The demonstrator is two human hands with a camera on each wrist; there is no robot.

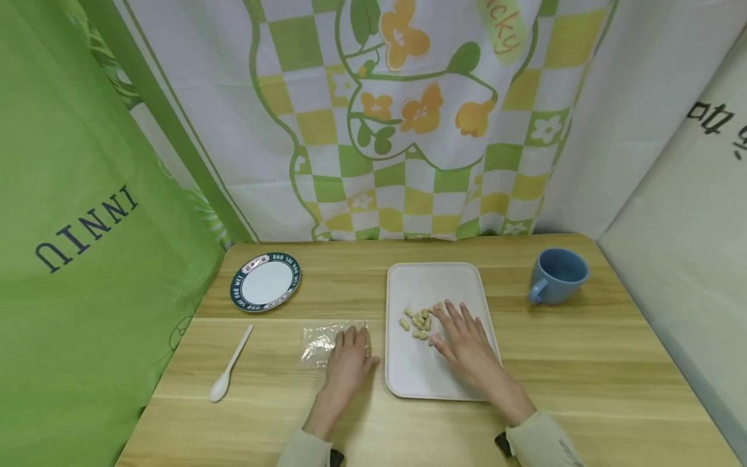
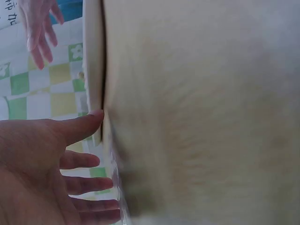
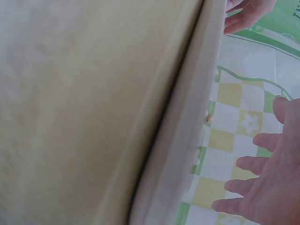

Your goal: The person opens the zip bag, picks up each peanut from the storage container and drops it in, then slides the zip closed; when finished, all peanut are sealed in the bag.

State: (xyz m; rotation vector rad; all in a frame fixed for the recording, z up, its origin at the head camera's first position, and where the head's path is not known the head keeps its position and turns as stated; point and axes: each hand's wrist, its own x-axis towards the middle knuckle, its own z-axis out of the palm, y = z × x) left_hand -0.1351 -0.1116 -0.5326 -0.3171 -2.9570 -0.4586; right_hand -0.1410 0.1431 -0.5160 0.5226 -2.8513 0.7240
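Observation:
On the wooden table, a clear plastic bag lies flat, and my left hand touches its right part with extended fingers. In the left wrist view, the fingertips of my left hand meet the bag's edge, and the thumb is close to the tray's side. A pale rectangular tray lies to the right of that hand. Several unshelled peanuts are loosely heaped on it. My right hand hovers over the tray's right half, its fingers spread beside the peanuts; the right wrist view shows the same hand holding nothing.
A white plate with a dark green rim sits at the back left. A white spoon lies in front of it. The blue mug stands at the back right. A patterned curtain hangs behind the table.

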